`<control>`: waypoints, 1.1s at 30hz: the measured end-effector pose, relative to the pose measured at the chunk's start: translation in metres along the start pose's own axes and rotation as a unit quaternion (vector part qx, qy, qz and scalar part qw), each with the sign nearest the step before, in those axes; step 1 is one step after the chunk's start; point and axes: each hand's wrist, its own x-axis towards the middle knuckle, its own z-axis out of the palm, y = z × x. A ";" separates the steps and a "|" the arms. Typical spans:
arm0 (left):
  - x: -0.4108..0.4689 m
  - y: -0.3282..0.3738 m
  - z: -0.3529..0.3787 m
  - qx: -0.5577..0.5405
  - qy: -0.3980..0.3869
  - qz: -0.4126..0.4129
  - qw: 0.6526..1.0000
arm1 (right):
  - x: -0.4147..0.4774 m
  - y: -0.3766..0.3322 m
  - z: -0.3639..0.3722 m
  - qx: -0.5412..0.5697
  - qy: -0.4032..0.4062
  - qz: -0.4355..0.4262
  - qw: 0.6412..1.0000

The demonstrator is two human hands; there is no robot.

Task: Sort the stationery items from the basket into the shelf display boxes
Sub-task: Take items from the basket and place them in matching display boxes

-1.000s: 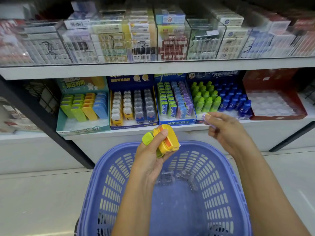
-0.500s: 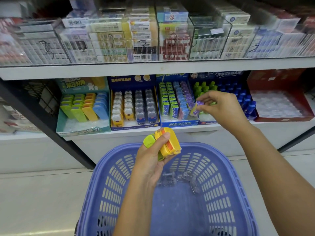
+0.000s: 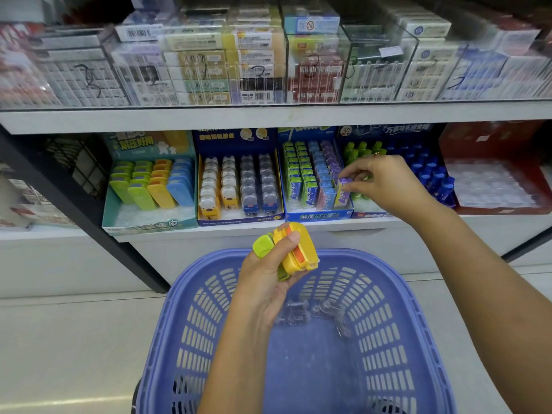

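My left hand (image 3: 268,273) hovers over the blue basket (image 3: 191,318) and grips a yellow eraser case (image 3: 298,249) together with a green eraser case (image 3: 262,245). My right hand (image 3: 385,183) reaches to the lower shelf and pinches a small purple eraser pack (image 3: 343,191) at the right front corner of the blue display box (image 3: 316,216) that holds green, blue and purple packs. A few clear plastic items (image 3: 313,315) lie on the basket floor.
On the lower shelf stand a teal box of coloured eraser cases (image 3: 149,186), a dark blue box of dog-shaped items (image 3: 239,183), a box of green and blue bottles (image 3: 424,168) and a red box (image 3: 493,180). Clear bins (image 3: 268,61) fill the upper shelf.
My right hand carried the purple pack up from above the basket to the blue display box's right front corner. My left hand kept its grip and barely moved.
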 end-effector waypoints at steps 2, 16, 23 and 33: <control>0.000 0.000 0.000 0.001 -0.001 0.000 1.000 | 0.000 0.001 -0.001 0.001 -0.006 -0.003 1.000; 0.002 -0.001 -0.001 0.005 -0.003 0.010 1.000 | -0.002 0.014 0.010 0.046 -0.006 0.040 0.998; -0.001 0.001 0.000 0.000 -0.010 0.021 1.000 | 0.003 0.014 0.015 0.167 0.009 0.169 0.971; -0.015 0.013 -0.015 0.030 -0.015 0.045 0.998 | -0.037 -0.081 0.018 0.240 -0.271 0.024 0.932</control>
